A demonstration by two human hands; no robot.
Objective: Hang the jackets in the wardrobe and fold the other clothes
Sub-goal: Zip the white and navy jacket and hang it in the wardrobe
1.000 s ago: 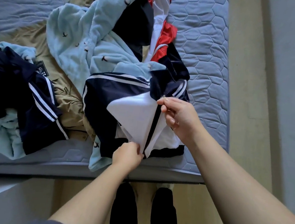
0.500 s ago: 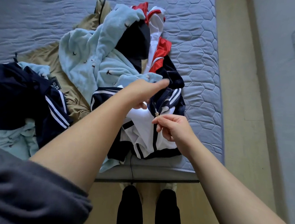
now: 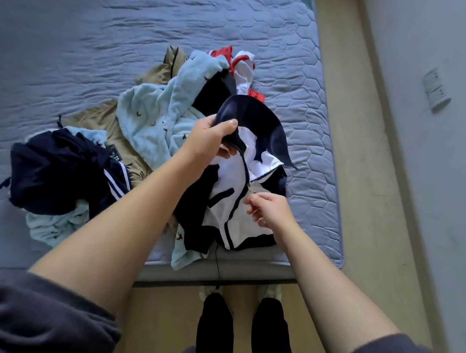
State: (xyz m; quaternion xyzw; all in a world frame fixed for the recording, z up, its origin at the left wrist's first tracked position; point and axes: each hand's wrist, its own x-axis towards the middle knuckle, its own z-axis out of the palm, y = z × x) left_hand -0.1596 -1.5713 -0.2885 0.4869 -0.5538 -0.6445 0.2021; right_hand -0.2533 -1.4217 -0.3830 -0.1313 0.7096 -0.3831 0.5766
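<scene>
My left hand (image 3: 209, 141) is curled tight round the navy collar edge of the jacket (image 3: 227, 217), thumb on top and fingers tucked under, holding it up off the bed (image 3: 97, 40). My right hand (image 3: 269, 210) is lower down and just beside the zip (image 3: 245, 177), fingertips pinched together at the spot where the two sides meet; the pull itself is too small for me to make out, so I can only say the pinch sits right there. Above that point the zip is parted, one side running up to my left hand, the other, with its teeth showing, bending off to the right. The jacket is navy and white, its lower hem lying on the near edge of the bed in front of me, with a thin dark cord (image 3: 218, 264) hanging over the side. Just behind and to the left of it lies a pale blue fleece (image 3: 153, 114) over a tan garment (image 3: 99, 121), and a red and white garment (image 3: 243, 68) sticks out at the far end of the heap. Further left there is a crumpled navy piece with white stripes (image 3: 59, 168). My dark-clad legs (image 3: 242, 330) stand on the wooden floor (image 3: 341, 129), and a switch plate (image 3: 436, 89) is on the wall to the right.
</scene>
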